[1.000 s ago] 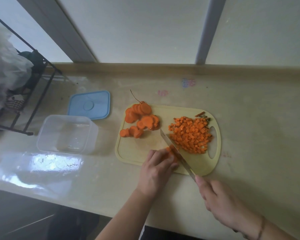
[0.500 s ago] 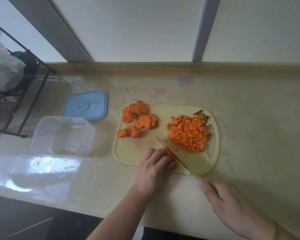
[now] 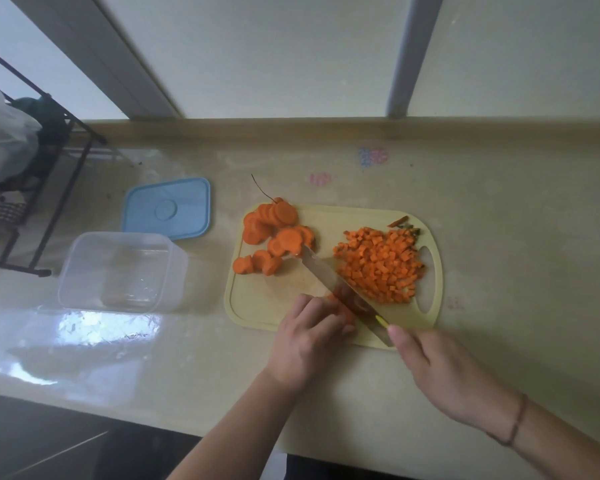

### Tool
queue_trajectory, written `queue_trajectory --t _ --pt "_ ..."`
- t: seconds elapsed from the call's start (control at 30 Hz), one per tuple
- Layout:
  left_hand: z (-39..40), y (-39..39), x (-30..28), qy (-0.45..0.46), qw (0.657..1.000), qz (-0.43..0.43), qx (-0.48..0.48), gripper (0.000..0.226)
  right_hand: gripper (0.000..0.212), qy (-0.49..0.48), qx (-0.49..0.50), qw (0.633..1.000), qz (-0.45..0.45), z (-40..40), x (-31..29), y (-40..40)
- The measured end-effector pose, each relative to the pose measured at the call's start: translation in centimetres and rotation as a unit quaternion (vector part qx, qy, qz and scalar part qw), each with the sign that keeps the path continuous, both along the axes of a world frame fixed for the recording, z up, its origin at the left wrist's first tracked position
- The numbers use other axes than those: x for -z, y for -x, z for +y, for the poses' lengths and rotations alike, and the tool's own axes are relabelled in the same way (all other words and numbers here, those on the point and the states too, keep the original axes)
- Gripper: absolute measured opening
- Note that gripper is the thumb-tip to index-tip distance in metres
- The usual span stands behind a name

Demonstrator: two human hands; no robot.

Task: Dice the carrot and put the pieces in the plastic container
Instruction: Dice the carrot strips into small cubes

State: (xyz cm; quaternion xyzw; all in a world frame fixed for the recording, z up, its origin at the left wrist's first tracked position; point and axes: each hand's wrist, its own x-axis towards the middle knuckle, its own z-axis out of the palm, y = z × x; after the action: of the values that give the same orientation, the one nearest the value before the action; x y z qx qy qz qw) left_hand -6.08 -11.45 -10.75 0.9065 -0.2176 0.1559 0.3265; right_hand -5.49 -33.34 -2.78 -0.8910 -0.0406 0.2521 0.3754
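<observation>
A pale yellow cutting board (image 3: 257,299) lies on the counter. Round carrot slices (image 3: 274,233) are heaped on its left part, and a pile of diced carrot (image 3: 378,265) covers its right part. My left hand (image 3: 312,337) curls over a few carrot pieces (image 3: 343,308) at the board's front edge. My right hand (image 3: 440,372) grips a knife (image 3: 329,280) whose blade lies flat-tilted across the board, its tip near the slices. The clear plastic container (image 3: 118,271) stands with nothing in it, left of the board.
A blue lid (image 3: 167,209) lies behind the container. A black wire rack (image 3: 32,188) with bags stands at the far left. The counter's front edge runs just below my wrists; a window ledge borders the back.
The knife has slid forward and left, its blade now tilted flatter and its tip reaching the sliced carrot. My left hand stays over the pieces at the board's front.
</observation>
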Motion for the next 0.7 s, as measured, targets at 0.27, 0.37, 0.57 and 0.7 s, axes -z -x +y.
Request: queue_trajectory --t 0.27,0.37,0.57,0.7 --pt "-0.2 0.5 -0.3 -0.016 1.0 -0.018 -0.01 0.011 0.068 -0.012 0.007 1.0 0.011 -0.9 -0.8 1.0" --pt "-0.5 0.7 -0.4 -0.01 0.999 -0.02 -0.029 0.007 0.061 -0.015 -0.006 1.0 0.02 -1.0 -1.5 1.5" --pt "-2.2 1.3 -0.4 0.017 0.995 -0.008 -0.101 0.008 0.067 0.004 -0.019 1.0 0.0 -1.8 -0.7 1.4" --pt "-1.7 1.1 -0.5 0.012 0.997 -0.001 -0.079 0.005 0.062 0.002 -0.039 0.999 -0.007 -2.1 -0.6 1.3"
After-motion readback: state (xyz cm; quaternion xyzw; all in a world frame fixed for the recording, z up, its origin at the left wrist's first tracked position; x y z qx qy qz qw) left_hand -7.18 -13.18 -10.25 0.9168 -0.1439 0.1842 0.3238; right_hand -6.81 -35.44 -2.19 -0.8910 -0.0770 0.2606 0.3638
